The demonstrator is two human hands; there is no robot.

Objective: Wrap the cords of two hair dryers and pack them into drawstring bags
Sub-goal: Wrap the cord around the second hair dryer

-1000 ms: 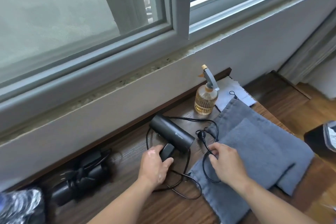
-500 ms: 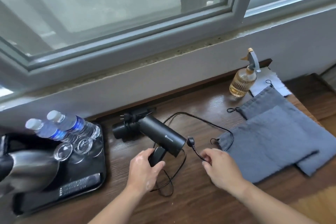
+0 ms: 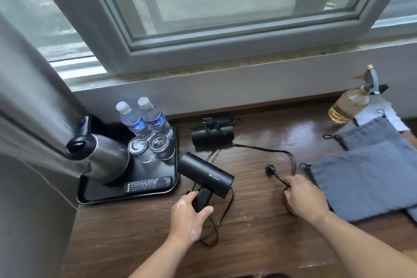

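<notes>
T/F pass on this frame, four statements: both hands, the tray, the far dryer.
1. The left hand grips the handle of the near black hair dryer. True.
2. The right hand is empty. False: it pinches the black power cord near its plug.
3. Two clear plastic water bottles stand on the black rectangular tray. True.
4. The far black hair dryer lies on that tray. False: it lies on the brown wooden counter, right of the tray.

Black tray (image 3: 94, 198) holding kettle (image 3: 103, 160), two bottles (image 3: 144, 119), glasses (image 3: 140, 149), remote (image 3: 147, 185); spray bottle (image 3: 348, 106) at right.
</notes>
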